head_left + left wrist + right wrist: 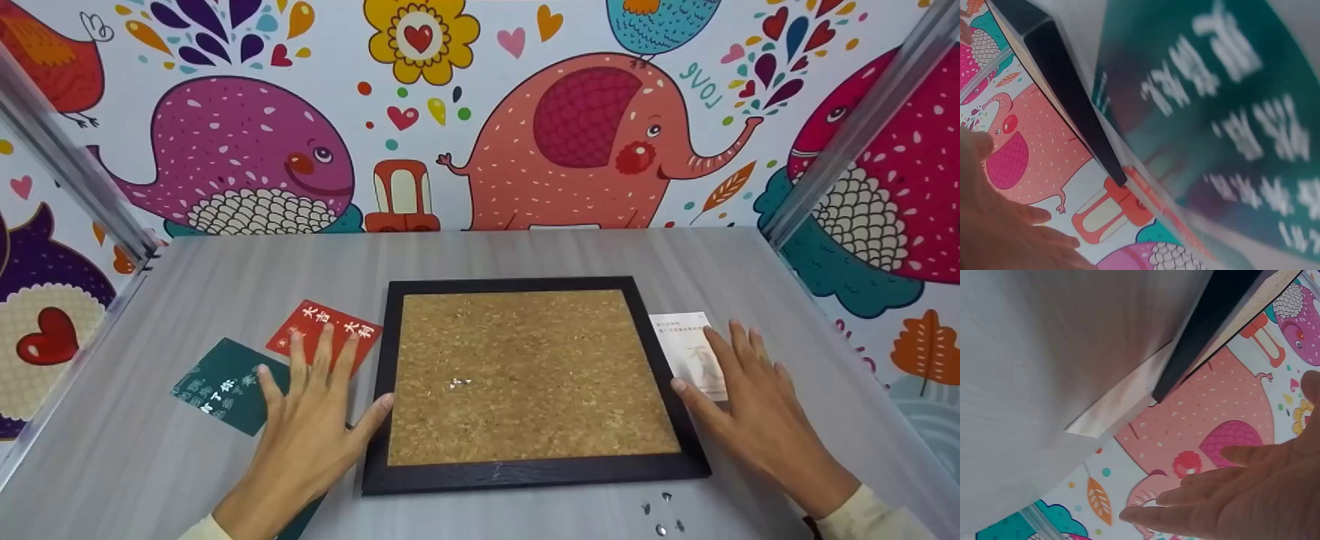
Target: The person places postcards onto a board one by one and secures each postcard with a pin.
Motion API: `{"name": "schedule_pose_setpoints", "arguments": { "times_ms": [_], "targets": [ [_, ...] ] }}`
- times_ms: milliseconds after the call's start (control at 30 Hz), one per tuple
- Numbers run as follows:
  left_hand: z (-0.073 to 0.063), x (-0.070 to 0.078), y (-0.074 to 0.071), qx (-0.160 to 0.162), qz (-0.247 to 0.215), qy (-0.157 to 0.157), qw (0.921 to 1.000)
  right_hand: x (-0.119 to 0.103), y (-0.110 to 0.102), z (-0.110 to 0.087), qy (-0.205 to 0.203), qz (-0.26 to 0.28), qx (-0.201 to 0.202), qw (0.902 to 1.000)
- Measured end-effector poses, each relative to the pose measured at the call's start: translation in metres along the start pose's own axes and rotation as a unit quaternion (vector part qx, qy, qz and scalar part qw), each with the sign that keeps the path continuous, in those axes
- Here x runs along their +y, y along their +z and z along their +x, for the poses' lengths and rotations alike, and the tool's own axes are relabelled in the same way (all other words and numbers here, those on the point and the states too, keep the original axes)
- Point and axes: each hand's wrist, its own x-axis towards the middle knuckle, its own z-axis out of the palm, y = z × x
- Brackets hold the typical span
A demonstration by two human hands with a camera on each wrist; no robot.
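On pale wood-grain table (pixel 525 255) — framed corkboard (pixel 532 360) between hands (pixel 307 420) (pixel 765 412), both spread wide — cartoon-printed wall (pixel 585 157) behind.

Pale cream left sleeve (pixel 206 530), matching right sleeve (pixel 866 517), both wrist-length, small dark patch (pixel 812 527) at the latter's edge

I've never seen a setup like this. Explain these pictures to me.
There is no machine: a person works with bare hands. The widest picture comes from a head camera; the others from a camera on each wrist. On the gray table lies a black-framed cork board. To its left are a red card and a green card; another green card is partly hidden under the left arm. To its right is a white card. Nearer the person lie four small metal tacks. The left hand and right hand are spread, holding nothing.
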Motion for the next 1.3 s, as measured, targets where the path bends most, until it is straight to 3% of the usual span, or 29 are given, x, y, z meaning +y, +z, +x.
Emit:
{"name": "schedule_pose_setpoints", "arguments": {
  "times_ms": [300, 567, 867, 1067, 1300],
  "targets": [
    [0.003, 0.008, 0.003, 0.01, -0.127, -0.021, 0.9916, 0.02, 0.005, 0.015, 0.016, -0.015, 0.042, 0.9989],
    [0.004, 0.008, 0.013, 0.014, -0.189, -0.024, 0.9816, 0.027, 0.006, 0.019, 0.036, -0.031, 0.035, 0.9983],
    [0.005, 0.009, 0.021, -0.002, -0.221, -0.027, 0.9749, 0.031, 0.005, 0.023, 0.049, -0.049, 0.003, 0.9976],
    [0.006, 0.007, 0.026, 0.006, -0.225, -0.015, 0.9743, 0.033, 0.006, 0.026, 0.051, -0.049, -0.012, 0.9974],
    [0.007, 0.004, 0.027, -0.015, -0.222, -0.021, 0.9748, 0.035, 0.005, 0.027, 0.038, -0.059, -0.008, 0.9975]
  ]
}}
